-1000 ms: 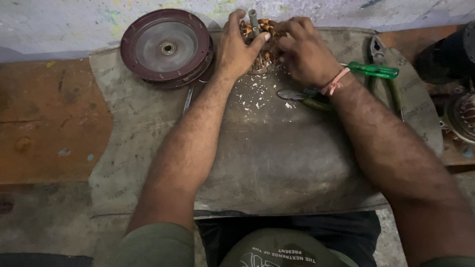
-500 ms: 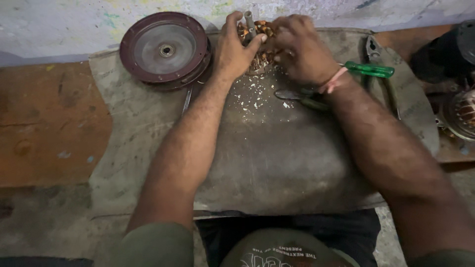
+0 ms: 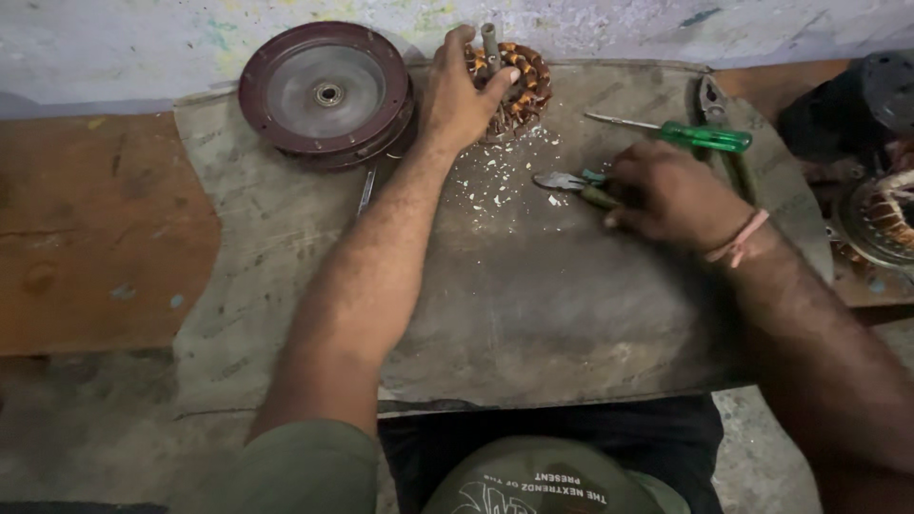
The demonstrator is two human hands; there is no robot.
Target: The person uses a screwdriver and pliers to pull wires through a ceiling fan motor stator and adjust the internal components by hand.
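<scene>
My left hand (image 3: 464, 95) rests on a round motor stator with copper windings (image 3: 522, 88) at the far edge of a grey mat (image 3: 533, 305); thumb and fingers wrap its central shaft. My right hand (image 3: 666, 195) lies lower on the mat, closed around the green handles of a pair of pliers (image 3: 564, 181) whose metal jaws point left. White crumbs of debris (image 3: 495, 186) are scattered between the stator and the pliers.
A dark red round motor cover (image 3: 327, 93) lies at the back left. A green-handled screwdriver (image 3: 685, 133) and another plier-like tool (image 3: 712, 105) lie at the back right. A second wound stator (image 3: 885, 214) sits at the right edge. A wall runs behind.
My right hand has left the stator and moved down and right to the pliers on the mat. My left hand stays on the stator.
</scene>
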